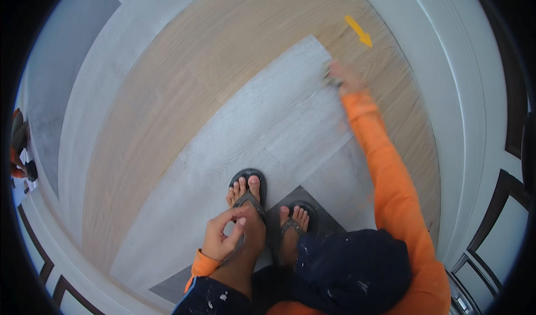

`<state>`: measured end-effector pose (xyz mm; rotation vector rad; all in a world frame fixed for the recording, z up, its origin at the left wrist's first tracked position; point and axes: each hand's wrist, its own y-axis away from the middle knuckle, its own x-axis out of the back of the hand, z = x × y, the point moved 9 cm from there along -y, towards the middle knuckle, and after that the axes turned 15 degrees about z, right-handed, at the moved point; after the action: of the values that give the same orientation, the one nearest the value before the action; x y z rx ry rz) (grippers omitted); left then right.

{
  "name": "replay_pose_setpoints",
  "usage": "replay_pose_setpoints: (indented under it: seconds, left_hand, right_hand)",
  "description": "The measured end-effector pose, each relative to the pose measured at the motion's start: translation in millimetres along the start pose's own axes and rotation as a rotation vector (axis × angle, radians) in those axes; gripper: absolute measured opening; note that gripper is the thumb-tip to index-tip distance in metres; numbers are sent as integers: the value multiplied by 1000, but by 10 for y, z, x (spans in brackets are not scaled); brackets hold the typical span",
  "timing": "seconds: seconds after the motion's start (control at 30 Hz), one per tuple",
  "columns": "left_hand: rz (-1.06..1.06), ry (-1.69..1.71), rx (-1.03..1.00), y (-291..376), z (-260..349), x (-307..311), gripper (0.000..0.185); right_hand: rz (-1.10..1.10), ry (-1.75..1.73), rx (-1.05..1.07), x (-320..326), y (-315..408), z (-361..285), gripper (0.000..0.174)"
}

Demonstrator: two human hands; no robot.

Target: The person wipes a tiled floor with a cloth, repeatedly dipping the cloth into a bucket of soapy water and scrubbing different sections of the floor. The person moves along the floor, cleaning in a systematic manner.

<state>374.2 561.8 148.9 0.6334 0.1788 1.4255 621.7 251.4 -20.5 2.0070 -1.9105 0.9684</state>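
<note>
My right hand [348,75], blurred, is stretched far out over the floor. It grips a small pale grey-green pad [331,80], perhaps a sponge or folded cloth, whose exact kind is unclear. The pad is at the edge between a whitish-grey floor area [251,122] and tan wood-look planks [201,76]. Near my left shin, my left hand [221,233] has loosely curled fingers, with a gap between thumb and forefinger and nothing visible in it.
A yellow arrow [359,31] marks the planks beyond my right hand. Dark grey floor patches [303,200] lie around my sandalled feet [248,193]. A pale curved wall base [439,89] borders the right side. Another person [21,143] shows at the far left edge.
</note>
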Motion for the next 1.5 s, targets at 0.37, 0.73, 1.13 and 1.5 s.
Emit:
replay_pose_setpoints:
  seconds: [0.37,0.73,1.13,1.5]
  left_hand:
    - [77,-59,-209,-116,217,40,23]
    - [143,-45,-239,-153,208,91,21]
    - [0,152,-56,23,-22,48,26]
    - [-286,767,448,1078,-435,-39,50]
  right_hand:
    - [-78,-64,150,52,80,-331,28]
    - [101,-234,98,114,89,-389,33]
    - [-176,-112,378,-209,387,-337,35]
    - [-124,-140,444,-1178,890,-2098,23]
